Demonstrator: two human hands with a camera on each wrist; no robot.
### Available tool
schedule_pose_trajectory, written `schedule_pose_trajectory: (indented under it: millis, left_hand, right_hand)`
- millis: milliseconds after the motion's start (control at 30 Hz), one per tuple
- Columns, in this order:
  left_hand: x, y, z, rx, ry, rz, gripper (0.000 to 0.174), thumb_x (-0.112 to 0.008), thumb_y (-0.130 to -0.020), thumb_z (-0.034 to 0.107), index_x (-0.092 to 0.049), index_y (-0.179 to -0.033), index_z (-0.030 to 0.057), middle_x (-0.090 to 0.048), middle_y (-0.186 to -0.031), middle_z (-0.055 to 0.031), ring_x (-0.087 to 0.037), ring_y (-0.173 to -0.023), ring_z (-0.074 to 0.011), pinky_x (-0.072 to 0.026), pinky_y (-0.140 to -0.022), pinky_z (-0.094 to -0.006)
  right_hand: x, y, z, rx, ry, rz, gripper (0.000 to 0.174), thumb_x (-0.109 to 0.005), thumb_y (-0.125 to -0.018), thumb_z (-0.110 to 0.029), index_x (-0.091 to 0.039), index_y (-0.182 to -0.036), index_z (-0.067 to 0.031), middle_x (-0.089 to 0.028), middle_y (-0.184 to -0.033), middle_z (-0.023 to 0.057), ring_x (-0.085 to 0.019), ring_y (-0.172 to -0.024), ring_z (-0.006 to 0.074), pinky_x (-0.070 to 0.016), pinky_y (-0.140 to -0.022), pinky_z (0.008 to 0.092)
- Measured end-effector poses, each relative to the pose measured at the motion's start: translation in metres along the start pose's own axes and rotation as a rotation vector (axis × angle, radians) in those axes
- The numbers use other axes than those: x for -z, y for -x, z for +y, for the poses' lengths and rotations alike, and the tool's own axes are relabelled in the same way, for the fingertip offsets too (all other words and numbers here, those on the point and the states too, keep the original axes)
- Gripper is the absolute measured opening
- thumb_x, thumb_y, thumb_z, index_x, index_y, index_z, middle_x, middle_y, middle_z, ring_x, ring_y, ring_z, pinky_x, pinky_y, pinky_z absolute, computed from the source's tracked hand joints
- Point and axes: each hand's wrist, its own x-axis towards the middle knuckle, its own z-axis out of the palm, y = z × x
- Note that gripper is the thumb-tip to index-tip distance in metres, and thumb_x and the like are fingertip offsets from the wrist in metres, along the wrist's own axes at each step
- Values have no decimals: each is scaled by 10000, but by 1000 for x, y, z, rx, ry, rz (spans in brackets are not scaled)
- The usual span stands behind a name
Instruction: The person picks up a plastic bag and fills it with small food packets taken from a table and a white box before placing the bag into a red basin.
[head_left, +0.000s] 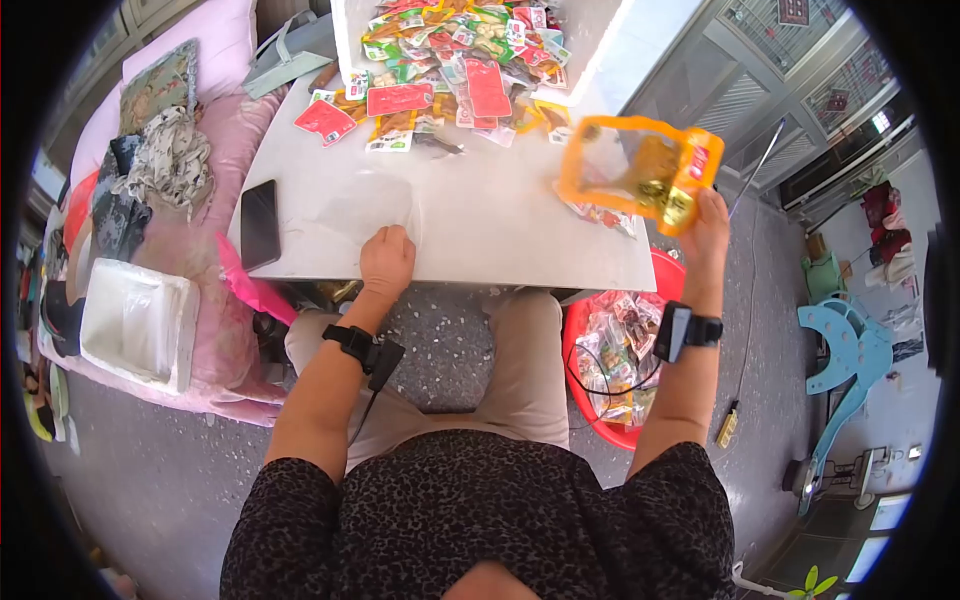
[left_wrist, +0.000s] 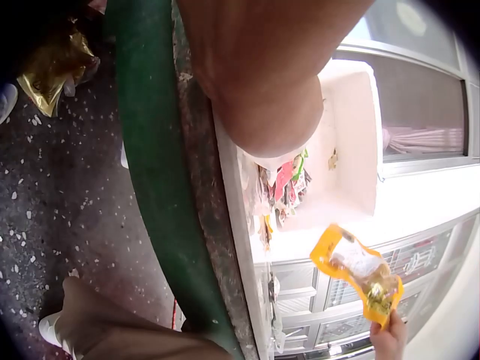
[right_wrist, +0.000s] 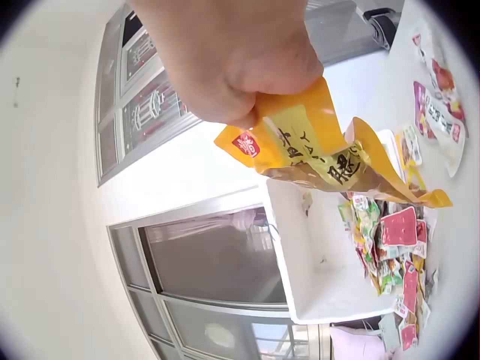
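My right hand (head_left: 708, 228) is raised over the right end of the table and pinches an orange snack packet (head_left: 640, 168) by its end. A see-through window in the packet shows brown food, and in the right wrist view the orange packet (right_wrist: 315, 146) has dark lettering and a small red label. On the table's near edge rests my left hand (head_left: 388, 258), its fingers curled with nothing visible in them. Right by its knuckles lies a clear plastic bag (head_left: 365, 208). The left fingertips are hidden in both the head and left wrist views.
At the table's far side, a white foam box (head_left: 600, 50) lies with many colourful snack packets (head_left: 440, 70) spilling out. A red basin (head_left: 577, 345) of packets stands on the floor by my right leg. A phone (head_left: 261, 225) lies at left. More packets (head_left: 605, 215) sit at right.
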Motion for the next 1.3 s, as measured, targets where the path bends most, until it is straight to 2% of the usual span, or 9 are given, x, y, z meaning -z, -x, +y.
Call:
schedule_pose_trajectory:
  millis: [333,633,833,933,1000,1067,1133,1233,1300]
  left_hand:
    - [-11,3,-12,-9,-41,-75,76,-456,-707,132,-475,-730,63,-505,-702,-129,-491,-641,-327,-387,-566,-420]
    - [-6,2,-4,51,-85,-137,136,-438,-728,151,-497,-779,40,-535,-766,-134,-505,-719,-315,-399,-631,-390]
    - [-8,3,-8,36,-89,-136,130,-444,-729,148,-500,-777,41,-534,-760,-127,-507,-712,-301,-401,-627,-374]
    - [-8,2,-9,50,-95,-167,133,-443,-731,154,-498,-781,43,-536,-772,-124,-506,-726,-304,-400,-633,-381]
    - [-8,2,-9,61,-99,-181,135,-442,-731,154,-500,-782,43,-536,-776,-124,-505,-731,-303,-399,-635,-379]
    - [-7,1,-8,74,-102,-192,137,-440,-731,155,-502,-782,43,-537,-781,-123,-505,-735,-302,-399,-638,-376]
    - [-7,1,-8,60,-95,-181,142,-438,-731,155,-504,-783,41,-537,-784,-124,-505,-737,-303,-398,-642,-374]
    - [-8,2,-9,65,-84,-179,145,-436,-729,154,-506,-780,37,-537,-785,-126,-505,-737,-305,-397,-647,-371]
    - [-8,2,-8,72,-76,-181,146,-437,-728,152,-507,-779,34,-535,-783,-128,-504,-736,-306,-396,-647,-369]
  right_hand:
    - [166,105,-75,18,289,362,128,-383,-842,-111,-450,-855,-3,-503,-806,79,-517,-766,176,-441,-698,319]
    - [235,159,-73,-121,228,649,178,-399,-833,-125,-423,-933,21,-490,-927,120,-516,-808,209,-437,-721,350]
    - [321,186,-30,-142,450,812,120,-432,-780,-74,-500,-838,6,-530,-819,102,-543,-741,215,-457,-653,337]
    - [336,195,-1,-376,764,729,133,-440,-773,-75,-517,-861,-10,-530,-773,91,-536,-708,196,-452,-657,329]
    - [425,212,46,-331,1381,557,122,-451,-752,-69,-544,-815,-20,-542,-737,90,-543,-690,191,-450,-638,311]
    - [434,215,50,-397,1996,282,137,-454,-739,-79,-571,-795,-33,-563,-747,95,-558,-699,203,-452,-621,305]
    - [372,208,21,-600,2584,-131,172,-448,-733,-105,-597,-798,-51,-593,-803,106,-581,-735,233,-457,-606,310]
    - [380,193,16,-737,2619,-48,204,-418,-738,-129,-596,-789,-44,-587,-775,150,-578,-723,256,-449,-624,347]
    - [365,180,15,-495,1915,711,220,-411,-734,-152,-584,-792,-31,-579,-763,170,-574,-722,269,-439,-628,368]
